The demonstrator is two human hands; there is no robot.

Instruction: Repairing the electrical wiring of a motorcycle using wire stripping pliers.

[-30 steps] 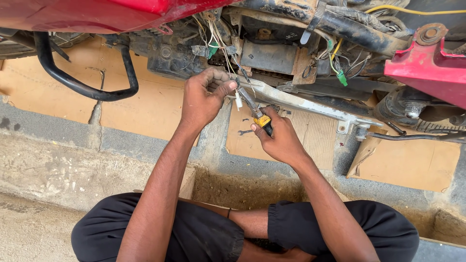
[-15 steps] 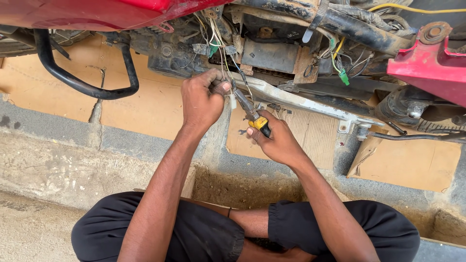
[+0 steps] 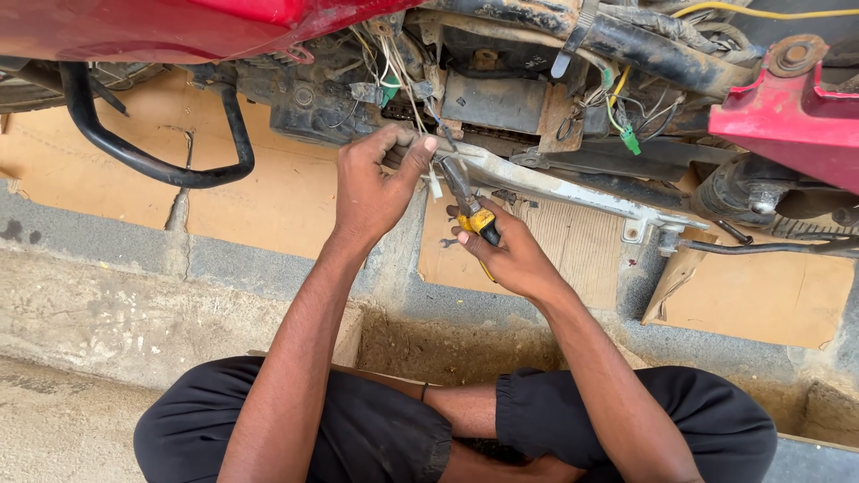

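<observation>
Mid-step on the wiring under the red vehicle body point(image 3: 179, 22): left hand point(image 3: 371, 183) pinching the wire bundle point(image 3: 407, 98) against the grey metal bracket point(image 3: 555, 183), fingers closed round it. Right hand point(image 3: 510, 259) clenched on yellow-and-black pliers point(image 3: 470, 201), nose aimed up at the wires beside the left thumb; whether jaws are open or biting, cannot tell. Next move likely needs steady wire tension and a precise nose placement. Cardboard point(image 3: 761, 291) below.

Your left hand point(image 3: 371, 192) and right hand point(image 3: 510, 259) are bare, forearms uncovered; you wear black trousers point(image 3: 358, 429) gathered at the knees.
</observation>
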